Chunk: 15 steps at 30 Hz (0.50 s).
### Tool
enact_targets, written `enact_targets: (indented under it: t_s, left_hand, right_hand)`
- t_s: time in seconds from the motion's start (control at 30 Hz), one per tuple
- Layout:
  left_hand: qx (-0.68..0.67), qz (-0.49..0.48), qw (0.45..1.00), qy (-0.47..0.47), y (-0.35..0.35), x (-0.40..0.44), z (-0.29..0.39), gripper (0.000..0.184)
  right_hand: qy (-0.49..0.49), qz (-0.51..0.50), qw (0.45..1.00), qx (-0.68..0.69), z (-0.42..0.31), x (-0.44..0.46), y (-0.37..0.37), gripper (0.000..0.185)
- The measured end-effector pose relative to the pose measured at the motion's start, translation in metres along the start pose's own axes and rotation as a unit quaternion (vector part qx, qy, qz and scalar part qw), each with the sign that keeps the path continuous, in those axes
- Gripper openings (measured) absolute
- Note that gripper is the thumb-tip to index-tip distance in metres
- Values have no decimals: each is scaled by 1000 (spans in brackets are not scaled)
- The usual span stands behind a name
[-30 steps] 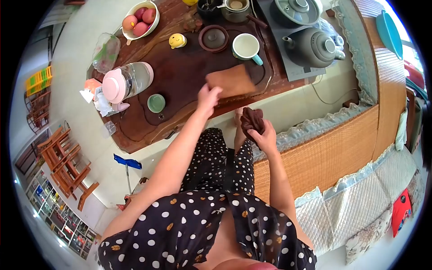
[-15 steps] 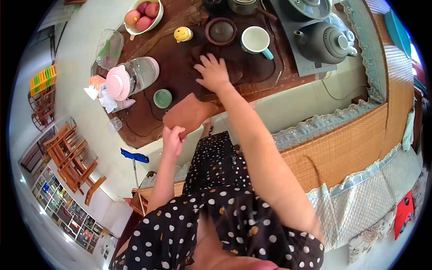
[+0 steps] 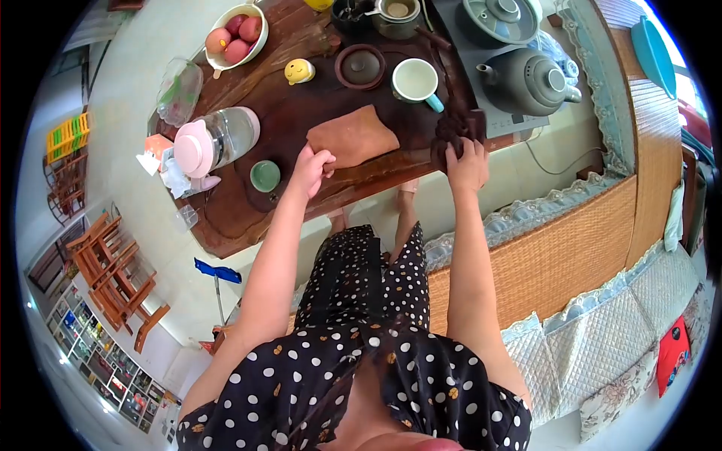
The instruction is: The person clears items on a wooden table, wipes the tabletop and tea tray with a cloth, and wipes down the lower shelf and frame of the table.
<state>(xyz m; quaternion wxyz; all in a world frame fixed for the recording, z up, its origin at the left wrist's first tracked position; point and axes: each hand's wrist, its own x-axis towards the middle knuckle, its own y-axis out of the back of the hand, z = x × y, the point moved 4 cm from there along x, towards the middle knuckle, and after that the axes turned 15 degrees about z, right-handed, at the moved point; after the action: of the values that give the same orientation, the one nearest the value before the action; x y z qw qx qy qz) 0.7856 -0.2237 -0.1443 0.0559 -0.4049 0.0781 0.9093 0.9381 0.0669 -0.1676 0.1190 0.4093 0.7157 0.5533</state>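
My left hand point(image 3: 310, 171) is closed on the left end of a flat brown cloth point(image 3: 353, 138), which lies over the front part of the dark wooden table point(image 3: 226, 218). At the table's right front edge, my right hand point(image 3: 468, 165) grips a crumpled dark brown cloth point(image 3: 450, 131). A small green cup point(image 3: 265, 176) stands left of my left hand. Behind the flat cloth are a lidded brown pot point(image 3: 359, 67), a yellow figurine point(image 3: 299, 71) and a white mug with a blue handle point(image 3: 415, 80).
A glass pitcher with a pink lid point(image 3: 226, 135) lies or leans at the table's left. Behind are a bowl of fruit point(image 3: 259, 41) and a clear dish point(image 3: 180, 90). On the right, a grey kettle point(image 3: 526, 81) and a lidded pot point(image 3: 500, 19) sit on a stove point(image 3: 519, 122).
The flat cloth has moved right and away from me with my left hand. My right hand, earlier spread on the tabletop, has moved right and now grips the dark cloth at the edge.
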Motion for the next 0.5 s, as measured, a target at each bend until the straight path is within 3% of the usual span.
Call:
enact_targets:
  t_s: [0.1, 0.2, 0.27, 0.4, 0.43, 0.47, 0.5]
  left_hand:
    - [177, 108, 977, -59, 10, 32, -24, 51]
    - [266, 234, 920, -166, 27, 40, -36, 71]
    - [322, 233, 892, -215, 22, 26, -34, 76]
    - [475, 194, 811, -281, -4, -8, -33, 92]
    - [511, 155, 814, -228, -7, -6, -54, 103]
    - [548, 154, 789, -228, -10, -5, -62, 108]
    - [556, 154, 785, -226, -12, -6, -62, 109]
  right_hand:
    - [-21, -14, 998, 57, 9, 12, 2, 39]
    - [78, 2, 990, 113, 1, 40, -28, 47]
    - [105, -53, 988, 104, -8, 53, -45, 57]
    - [-43, -125, 977, 165, 8, 41, -43, 60]
    - [-133, -82, 967, 202, 26, 7, -41, 59]
    - [-213, -143, 940, 223, 30, -14, -37, 62]
    - [-230, -134, 929, 258, 35, -40, -40, 65]
